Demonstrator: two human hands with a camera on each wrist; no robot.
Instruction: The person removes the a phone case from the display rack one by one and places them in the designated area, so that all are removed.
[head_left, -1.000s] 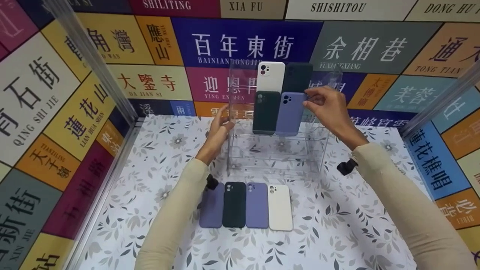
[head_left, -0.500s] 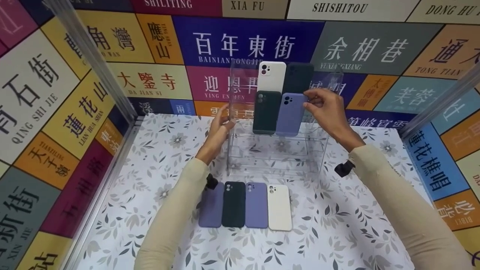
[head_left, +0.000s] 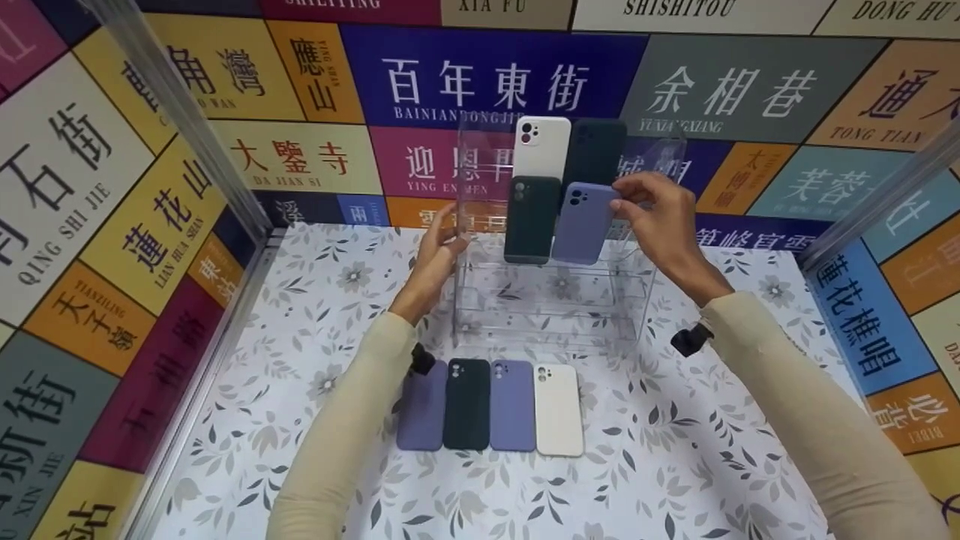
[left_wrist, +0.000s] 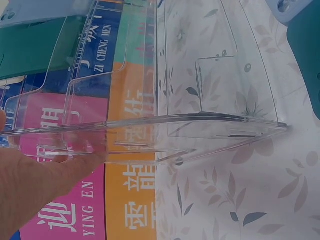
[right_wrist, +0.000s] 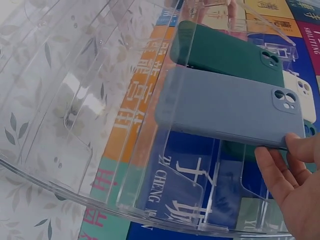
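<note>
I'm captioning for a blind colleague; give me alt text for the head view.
A person's right hand pinches a purple phone case on a clear stand bearing three others, while the left hand grips its side. Four cases lie in a row before it.

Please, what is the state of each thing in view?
Clear plastic tiered stand: upright, lower tiers bare
Lavender rectangular phone case: pinched, tilted sideways
Lower dark-green rectangular phone case: standing
Upper white rectangular phone case: standing
Upper dark-green phone case: standing
Four phone cases in row: lying flat
Left grip: holding stand's side
Right grip: pinching lavender case
</note>
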